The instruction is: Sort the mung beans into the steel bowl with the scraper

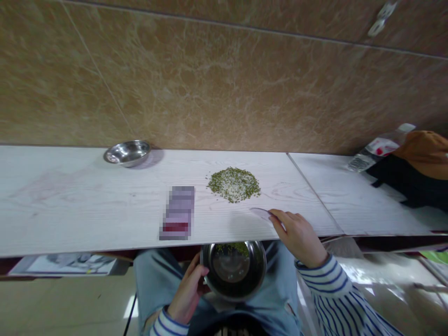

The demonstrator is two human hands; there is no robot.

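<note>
My left hand (191, 289) grips the left rim of a deep stainless steel bowl (257, 280), with the thumb over the edge. The bowl sits over my lap, just below the table's front edge. Some green beans (233, 248) lie inside it along the far side. My right hand (297, 233) pinches the handle of a thin, see-through plastic spoon (259, 213) just above the table top. Beyond the spoon's tip, a flat round pile of small green beans mixed with white grains (234, 185) is spread on the table, apart from both hands.
A pixelated flat rectangular object (177, 212) lies left of the pile. Against the tiled wall stands a shallow metal bowl (129, 153). On the right are a clear bottle (380, 147) on its side and a brown and black cap-like item (420, 163). A seam crosses the white table (87, 210).
</note>
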